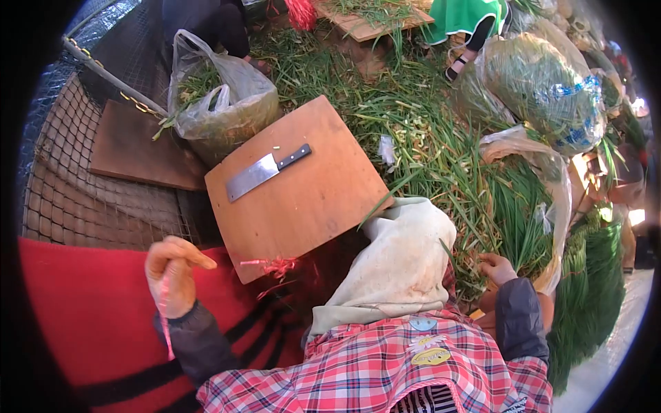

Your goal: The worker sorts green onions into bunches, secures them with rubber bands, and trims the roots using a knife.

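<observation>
My left hand point(172, 275) is raised over red cloth at the left, fingers bent together around a pink plastic string point(165, 313) that hangs past the wrist. Low on my right side, my right hand point(497, 269) has loosely bent, parted fingers close to long green leaves point(520, 220); I see nothing held in it. In front of me a tilted wooden board point(310, 199) bears a cleaver point(255, 177) with a black handle. A tuft of pink string point(277, 266) shows at the board's near edge. Pale cloth point(392, 261) covers my knee.
Clear plastic bags stuffed with greens stand at the back left point(231, 117) and back right point(544, 89). Cut leaves point(413, 124) litter the ground. A thick green bundle point(585, 296) lies at far right. Two other people sit beyond, near another board point(372, 24). Wire mesh point(62, 172) borders the left.
</observation>
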A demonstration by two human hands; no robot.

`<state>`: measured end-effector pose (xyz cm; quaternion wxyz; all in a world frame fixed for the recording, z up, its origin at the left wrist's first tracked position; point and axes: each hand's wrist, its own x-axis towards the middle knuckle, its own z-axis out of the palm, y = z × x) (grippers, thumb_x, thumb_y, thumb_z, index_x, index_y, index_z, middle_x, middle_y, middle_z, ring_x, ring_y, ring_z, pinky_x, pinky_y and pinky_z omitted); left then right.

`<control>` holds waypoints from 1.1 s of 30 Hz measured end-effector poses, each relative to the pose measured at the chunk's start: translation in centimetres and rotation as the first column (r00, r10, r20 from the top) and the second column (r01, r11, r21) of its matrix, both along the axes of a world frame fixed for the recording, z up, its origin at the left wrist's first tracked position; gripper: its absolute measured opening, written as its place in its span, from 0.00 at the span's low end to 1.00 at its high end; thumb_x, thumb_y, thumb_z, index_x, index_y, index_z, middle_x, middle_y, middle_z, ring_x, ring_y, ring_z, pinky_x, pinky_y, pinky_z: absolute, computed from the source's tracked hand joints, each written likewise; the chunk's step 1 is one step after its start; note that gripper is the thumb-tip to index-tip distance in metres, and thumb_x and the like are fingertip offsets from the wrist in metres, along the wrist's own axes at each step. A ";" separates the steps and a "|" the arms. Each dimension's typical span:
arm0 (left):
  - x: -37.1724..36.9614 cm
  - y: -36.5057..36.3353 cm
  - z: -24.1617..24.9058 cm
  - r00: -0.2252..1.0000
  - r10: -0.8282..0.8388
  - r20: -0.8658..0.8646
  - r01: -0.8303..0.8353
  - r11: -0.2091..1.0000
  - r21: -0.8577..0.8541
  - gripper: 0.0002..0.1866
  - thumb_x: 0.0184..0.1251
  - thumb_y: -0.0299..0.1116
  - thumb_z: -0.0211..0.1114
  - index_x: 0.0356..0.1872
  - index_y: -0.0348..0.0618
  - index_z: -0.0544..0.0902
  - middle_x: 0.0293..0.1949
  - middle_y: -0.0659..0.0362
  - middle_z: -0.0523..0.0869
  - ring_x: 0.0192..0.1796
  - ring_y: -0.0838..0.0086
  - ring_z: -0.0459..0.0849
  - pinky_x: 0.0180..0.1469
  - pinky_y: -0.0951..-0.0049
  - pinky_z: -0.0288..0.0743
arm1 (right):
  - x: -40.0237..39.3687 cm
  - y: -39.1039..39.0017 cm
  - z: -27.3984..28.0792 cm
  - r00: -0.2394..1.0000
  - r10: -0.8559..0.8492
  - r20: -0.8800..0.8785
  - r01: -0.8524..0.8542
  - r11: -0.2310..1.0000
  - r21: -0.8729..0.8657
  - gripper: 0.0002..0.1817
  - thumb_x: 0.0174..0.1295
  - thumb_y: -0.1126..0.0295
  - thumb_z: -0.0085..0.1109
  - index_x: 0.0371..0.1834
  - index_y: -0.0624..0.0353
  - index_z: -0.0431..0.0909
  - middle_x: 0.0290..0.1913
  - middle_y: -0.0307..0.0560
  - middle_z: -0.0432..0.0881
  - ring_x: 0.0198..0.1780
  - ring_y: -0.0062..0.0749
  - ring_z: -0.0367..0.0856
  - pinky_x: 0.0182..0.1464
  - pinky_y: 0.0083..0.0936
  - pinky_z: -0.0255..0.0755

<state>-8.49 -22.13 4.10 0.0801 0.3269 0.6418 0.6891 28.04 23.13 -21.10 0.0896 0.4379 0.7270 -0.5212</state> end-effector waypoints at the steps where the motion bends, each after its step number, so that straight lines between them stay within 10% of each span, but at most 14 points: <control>1: -0.3 0.6 1.0 0.999 0.018 0.038 -0.018 1.000 0.015 0.06 0.64 0.30 0.58 0.38 0.40 0.74 0.28 0.54 0.74 0.26 0.68 0.77 0.30 0.69 0.78 | 0.0 0.1 0.4 1.000 -0.013 0.026 0.013 1.000 -0.005 0.19 0.57 0.72 0.55 0.52 0.67 0.75 0.31 0.44 0.81 0.30 0.24 0.78 0.35 0.20 0.72; 10: -1.1 2.6 6.8 0.862 0.062 -0.502 -0.146 0.981 -0.130 0.07 0.64 0.28 0.54 0.37 0.34 0.76 0.36 0.49 0.81 0.36 0.66 0.79 0.43 0.69 0.75 | -6.6 2.0 2.1 0.968 -0.098 -0.233 0.083 0.994 -0.073 0.20 0.56 0.74 0.56 0.53 0.67 0.74 0.37 0.46 0.82 0.36 0.23 0.78 0.40 0.21 0.71; 15: -6.7 10.2 -2.3 0.612 -0.274 -0.742 -0.219 0.843 -0.492 0.10 0.48 0.16 0.59 0.33 0.39 0.79 0.38 0.53 0.80 0.47 0.58 0.80 0.48 0.65 0.73 | -14.6 -1.6 7.4 0.950 0.169 -0.264 -0.170 0.985 0.018 0.19 0.57 0.71 0.58 0.53 0.61 0.75 0.35 0.44 0.82 0.35 0.24 0.78 0.40 0.22 0.71; 20: -12.0 13.8 -10.8 0.690 -0.198 -0.696 -0.193 0.877 -0.441 0.12 0.46 0.13 0.57 0.31 0.39 0.79 0.38 0.54 0.79 0.47 0.57 0.79 0.45 0.64 0.74 | -19.8 -3.6 10.8 0.842 0.540 -0.001 -0.509 0.794 0.332 0.18 0.58 0.69 0.57 0.53 0.54 0.76 0.31 0.48 0.82 0.34 0.33 0.81 0.37 0.27 0.73; 25: -13.4 16.1 -11.3 0.717 -0.259 -0.648 -0.151 0.848 -0.507 0.08 0.45 0.18 0.59 0.27 0.43 0.80 0.35 0.53 0.80 0.42 0.55 0.78 0.43 0.61 0.75 | -22.0 -3.3 9.9 0.895 0.432 -0.111 -0.397 0.885 0.242 0.18 0.58 0.67 0.57 0.53 0.55 0.76 0.34 0.49 0.83 0.35 0.33 0.83 0.41 0.24 0.74; 29: -11.2 15.9 -19.1 0.817 -0.477 -0.324 -0.103 0.431 -0.896 0.04 0.47 0.26 0.60 0.25 0.44 0.82 0.33 0.53 0.80 0.42 0.56 0.79 0.43 0.61 0.75 | -21.9 -3.2 8.6 0.898 0.388 -0.207 -0.351 0.916 0.191 0.18 0.58 0.69 0.58 0.53 0.56 0.76 0.33 0.48 0.83 0.34 0.29 0.82 0.41 0.22 0.74; 33: -9.5 15.3 -22.4 0.738 -0.615 -0.280 -0.004 0.410 -0.912 0.07 0.44 0.24 0.60 0.26 0.44 0.83 0.34 0.54 0.82 0.45 0.57 0.78 0.47 0.63 0.74 | -20.6 -3.2 8.9 0.910 0.369 -0.190 -0.337 0.924 0.182 0.18 0.58 0.69 0.58 0.53 0.57 0.76 0.34 0.48 0.83 0.35 0.30 0.82 0.41 0.23 0.74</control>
